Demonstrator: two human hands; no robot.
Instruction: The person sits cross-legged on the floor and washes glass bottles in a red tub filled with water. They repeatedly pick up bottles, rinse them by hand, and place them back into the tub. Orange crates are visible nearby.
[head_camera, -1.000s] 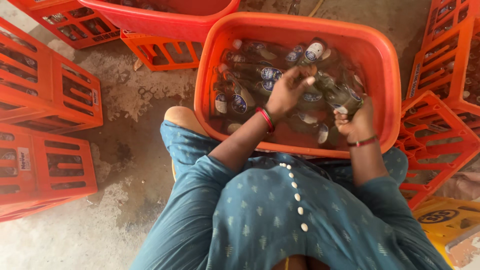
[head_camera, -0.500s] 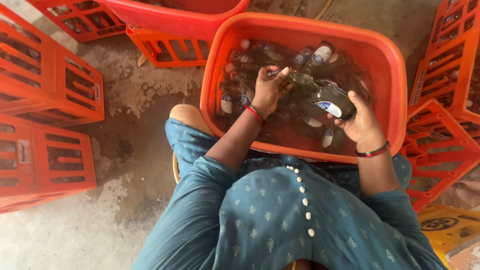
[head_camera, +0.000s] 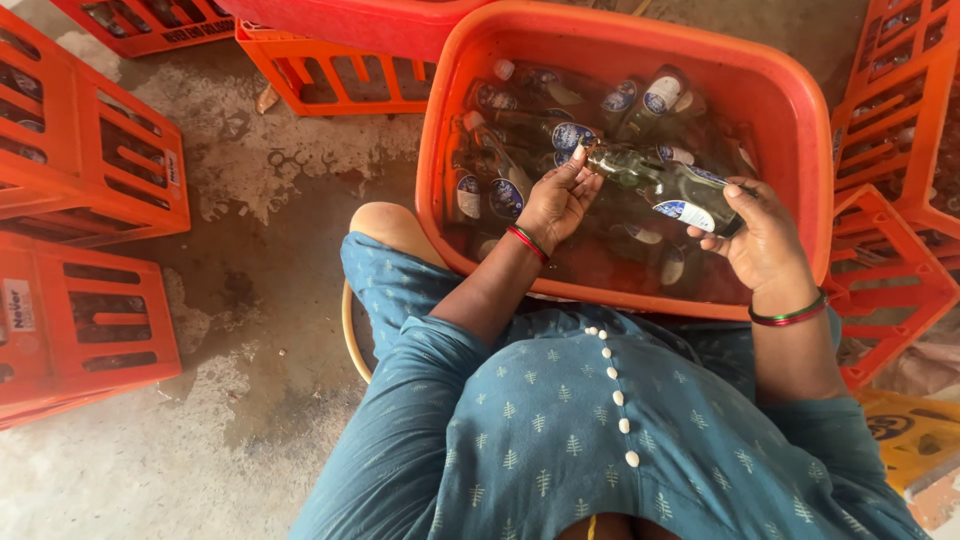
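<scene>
You held a bottle (head_camera: 672, 188) bearing an oval blue-and-white label; similar labels marked bottles in the tub (head_camera: 790, 110). A white sticker (head_camera: 17, 305) sat on the left crate (head_camera: 85, 320).

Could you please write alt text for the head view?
A seated person's right hand holds a glass bottle over an orange tub of bottles, the left hand at its neck. Orange crates stand around.
</scene>
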